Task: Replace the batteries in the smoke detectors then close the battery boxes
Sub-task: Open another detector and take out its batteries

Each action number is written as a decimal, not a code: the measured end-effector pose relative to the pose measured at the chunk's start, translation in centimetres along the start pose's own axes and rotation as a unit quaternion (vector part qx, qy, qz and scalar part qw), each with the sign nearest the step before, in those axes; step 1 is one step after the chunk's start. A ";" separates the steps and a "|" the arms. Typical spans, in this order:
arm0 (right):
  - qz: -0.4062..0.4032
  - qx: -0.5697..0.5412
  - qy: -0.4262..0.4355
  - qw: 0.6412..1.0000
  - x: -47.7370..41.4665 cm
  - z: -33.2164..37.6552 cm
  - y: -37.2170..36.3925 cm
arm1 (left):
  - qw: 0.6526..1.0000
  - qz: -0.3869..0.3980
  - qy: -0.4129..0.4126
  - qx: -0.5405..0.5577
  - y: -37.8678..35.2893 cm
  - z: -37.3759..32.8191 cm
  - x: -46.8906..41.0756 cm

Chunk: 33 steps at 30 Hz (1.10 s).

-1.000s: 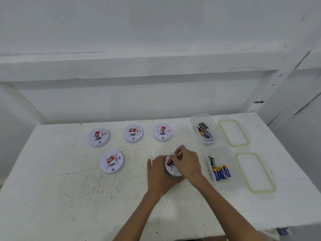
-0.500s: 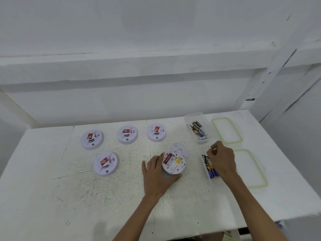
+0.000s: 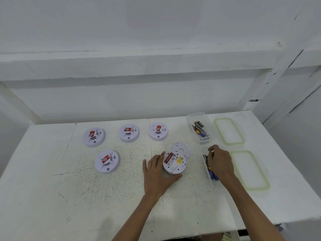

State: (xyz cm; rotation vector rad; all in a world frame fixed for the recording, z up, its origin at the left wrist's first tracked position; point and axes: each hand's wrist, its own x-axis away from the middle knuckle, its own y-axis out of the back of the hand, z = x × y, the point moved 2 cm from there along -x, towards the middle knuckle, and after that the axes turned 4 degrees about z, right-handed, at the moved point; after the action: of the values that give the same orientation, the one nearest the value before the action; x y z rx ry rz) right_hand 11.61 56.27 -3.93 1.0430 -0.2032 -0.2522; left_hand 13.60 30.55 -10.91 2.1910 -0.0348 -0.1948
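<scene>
An upturned white smoke detector [image 3: 174,163] lies near the table's middle, its back off and a red battery bay showing. My left hand [image 3: 157,173] grips its left and near edge. The detached round back plate [image 3: 180,149] lies just behind it. My right hand [image 3: 219,162] hovers with curled fingers over the near clear battery box [image 3: 207,173], which holds black and blue batteries [image 3: 212,173]. Whatever the fingers hold is hidden. Several more detectors lie face up: three in a back row [image 3: 94,137] [image 3: 128,132] [image 3: 158,130], one in front [image 3: 107,161].
A second clear box [image 3: 189,119] with mixed batteries stands behind the near one. Two green-rimmed lids [image 3: 229,130] [image 3: 250,170] lie to the right of the boxes. The white table [image 3: 52,197] ends at a wall behind and drops off on the right.
My right hand left the detector and moved right to the near battery box. The detector's open back now shows. My left hand stayed on the detector.
</scene>
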 end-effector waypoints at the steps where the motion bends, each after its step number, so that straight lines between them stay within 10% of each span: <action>1: -0.010 -0.008 0.009 1.000 0.2 0.6 0.1 | 1.000 0.004 0.008 0.013 0.0 0.1 0.0; 8: -0.051 -0.029 0.130 0.990 1.1 5.2 -1.3 | 0.998 0.001 0.016 0.056 0.4 0.0 -0.1; 14: 0.137 -0.013 0.234 0.963 1.5 7.1 -4.0 | 1.000 0.015 -0.008 0.020 0.0 0.2 -0.2; 33: 0.096 0.103 0.224 0.964 1.2 7.3 -5.3 | 0.997 0.008 -0.040 0.060 -0.5 0.9 -0.1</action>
State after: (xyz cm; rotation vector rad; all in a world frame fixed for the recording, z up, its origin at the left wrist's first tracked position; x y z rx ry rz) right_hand 10.10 47.38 -4.90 1.2491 0.0829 0.1871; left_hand 13.35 30.08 -11.84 2.2998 -0.1117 -0.2776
